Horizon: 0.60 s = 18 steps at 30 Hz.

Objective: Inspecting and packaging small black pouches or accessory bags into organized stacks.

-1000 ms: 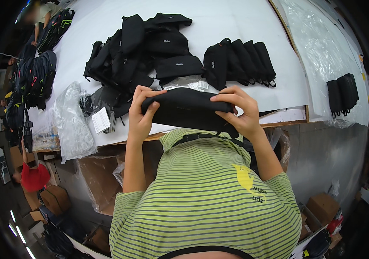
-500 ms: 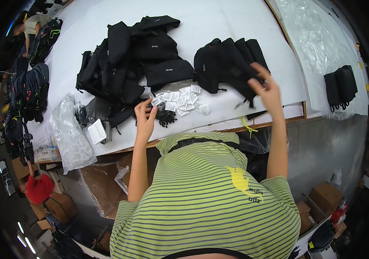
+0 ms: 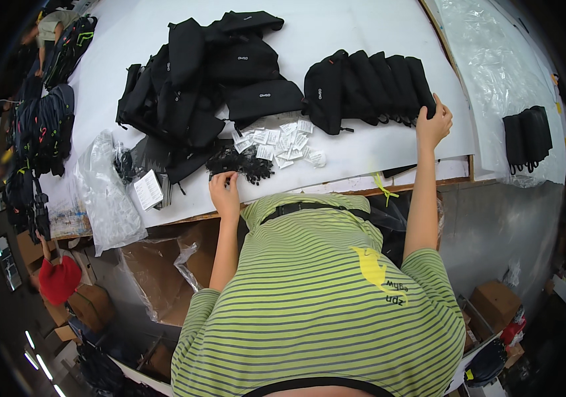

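— Black pouches [image 3: 369, 86] stand in a row on the white table [image 3: 336, 30], leaning one on the next like books on a shelf. Your right hand [image 3: 434, 122] sits at the row's right end, at the last pouch [image 3: 422, 86]. Are you gripping it?

— Hard to say. Your palm presses against that end pouch and your fingers curl over its lower corner, but I cannot tell whether they are clamped on it or only resting there.

— Which way does the row run from that hand?

— Away to your left, across the table. Each pouch has its long axis pointing away from you, so the row itself stretches left to right, and your right hand caps its right end.

— And your left hand [image 3: 223, 188]?

— Near the table's front edge, well apart from the row. Its fingers are bent together, tips touching a tangle of black cords [image 3: 240, 164]. Whether they pinch a cord is hidden by the hand itself.

— What lies between the two hands?

— White packets [image 3: 279, 140], scattered loose just beyond the cords and just short of the row's left end. A heap of unsorted black bags [image 3: 197, 86] lies further left.

— So which hand is nearer the row?

— Your right, touching it. Your left is nearer the cords and packets.
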Available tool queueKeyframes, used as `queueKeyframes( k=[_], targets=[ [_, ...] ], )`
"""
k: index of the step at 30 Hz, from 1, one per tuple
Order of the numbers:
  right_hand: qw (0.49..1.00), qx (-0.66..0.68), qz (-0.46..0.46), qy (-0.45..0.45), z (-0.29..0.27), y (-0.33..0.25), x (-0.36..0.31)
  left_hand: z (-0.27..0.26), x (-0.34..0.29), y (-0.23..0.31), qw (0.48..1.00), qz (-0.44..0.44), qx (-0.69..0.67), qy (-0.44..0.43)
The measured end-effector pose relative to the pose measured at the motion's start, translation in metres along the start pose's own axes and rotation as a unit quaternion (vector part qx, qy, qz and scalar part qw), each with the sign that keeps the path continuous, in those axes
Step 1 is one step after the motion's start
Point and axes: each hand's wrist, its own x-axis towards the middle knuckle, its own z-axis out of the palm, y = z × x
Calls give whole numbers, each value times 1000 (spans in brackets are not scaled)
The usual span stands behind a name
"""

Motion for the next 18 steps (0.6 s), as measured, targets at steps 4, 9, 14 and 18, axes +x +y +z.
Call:
queueKeyframes(
  k=[4,9,14,18],
  targets=[
    [952,256,-131,-101,-30,-47,-55,-19,10,16,994,49,15,93],
    [776,490,-42,-395,-62,-121,-118,-56,32,45,994,41,-87,60],
    [681,509,-137,-508,-108,-178,-131,-87,42,78,946,4,-323,21],
    [558,517,-68,-645,-129,-205,-135,-101,41,110,936,7,-350,-42]
  ],
)
